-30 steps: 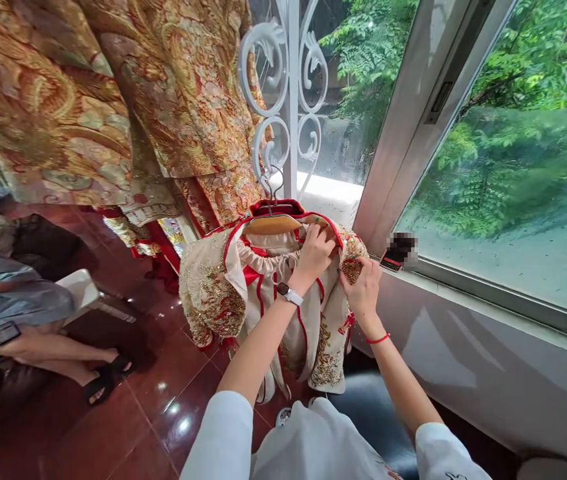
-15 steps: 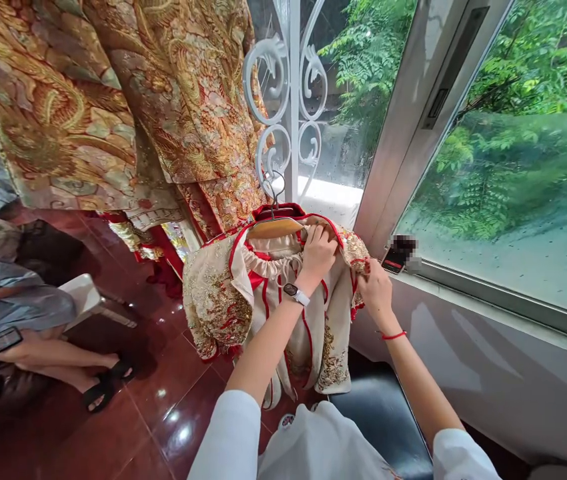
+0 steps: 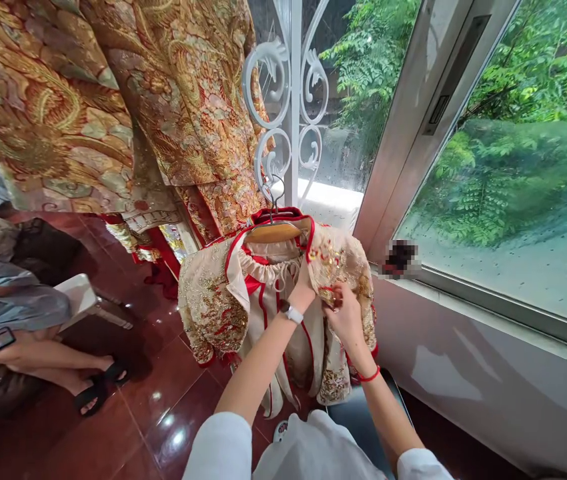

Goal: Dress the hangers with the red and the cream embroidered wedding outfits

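A cream jacket [image 3: 213, 293] with gold embroidery and red piping hangs on a wooden hanger [image 3: 273, 232]. Under it shows a cream garment with a gathered drawstring collar [image 3: 268, 272] and red trim lines. My left hand [image 3: 304, 292], with a watch at the wrist, reaches beneath the jacket's right front panel [image 3: 338, 257]; its fingers are hidden there. The lower edge of that panel is pinched in my right hand [image 3: 344, 317], which has a red cord bracelet at its wrist.
Gold-and-red embroidered robes [image 3: 173, 100] hang at the upper left beside a white scrolled metal frame [image 3: 291, 120]. A seated person [image 3: 18, 300] is at the left. A black stool seat [image 3: 363, 423] stands below, and a window [image 3: 503, 220] is on the right.
My right hand has moved left and down, drawing the jacket's front panel inward. That panel now covers my left hand's fingers, which showed at the collar before.
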Demonstrator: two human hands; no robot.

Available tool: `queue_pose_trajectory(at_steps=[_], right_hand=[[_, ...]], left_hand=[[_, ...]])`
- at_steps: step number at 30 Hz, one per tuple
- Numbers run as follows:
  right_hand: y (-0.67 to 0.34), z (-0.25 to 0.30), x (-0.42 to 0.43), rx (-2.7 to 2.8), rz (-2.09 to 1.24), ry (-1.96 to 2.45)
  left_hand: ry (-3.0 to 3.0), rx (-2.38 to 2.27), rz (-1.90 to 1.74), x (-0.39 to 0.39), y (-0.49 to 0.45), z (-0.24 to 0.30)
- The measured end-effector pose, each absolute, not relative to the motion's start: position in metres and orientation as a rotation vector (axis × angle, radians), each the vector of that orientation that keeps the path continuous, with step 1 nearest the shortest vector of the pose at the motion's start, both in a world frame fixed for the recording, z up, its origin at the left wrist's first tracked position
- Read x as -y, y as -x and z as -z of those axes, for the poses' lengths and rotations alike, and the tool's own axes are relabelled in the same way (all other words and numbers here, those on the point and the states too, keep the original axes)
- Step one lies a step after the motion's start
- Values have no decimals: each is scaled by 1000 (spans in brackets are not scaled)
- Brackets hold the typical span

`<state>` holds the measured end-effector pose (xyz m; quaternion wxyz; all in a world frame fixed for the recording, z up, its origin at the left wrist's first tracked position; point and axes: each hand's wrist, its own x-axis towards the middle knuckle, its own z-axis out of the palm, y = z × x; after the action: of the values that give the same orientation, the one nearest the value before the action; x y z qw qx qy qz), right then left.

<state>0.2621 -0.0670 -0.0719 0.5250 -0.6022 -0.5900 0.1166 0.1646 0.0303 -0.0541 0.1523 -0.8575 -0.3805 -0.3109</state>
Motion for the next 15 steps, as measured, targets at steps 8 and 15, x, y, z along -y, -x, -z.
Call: queue_pose_trajectory(at_steps=[8,15], right_hand=[[-361,46,87,1122,52,1442],[-362,-4,71,1153,252,1461]], left_hand=[[2491,937,805,-18,-175,51],[2590,699,740,-28,-182,14]])
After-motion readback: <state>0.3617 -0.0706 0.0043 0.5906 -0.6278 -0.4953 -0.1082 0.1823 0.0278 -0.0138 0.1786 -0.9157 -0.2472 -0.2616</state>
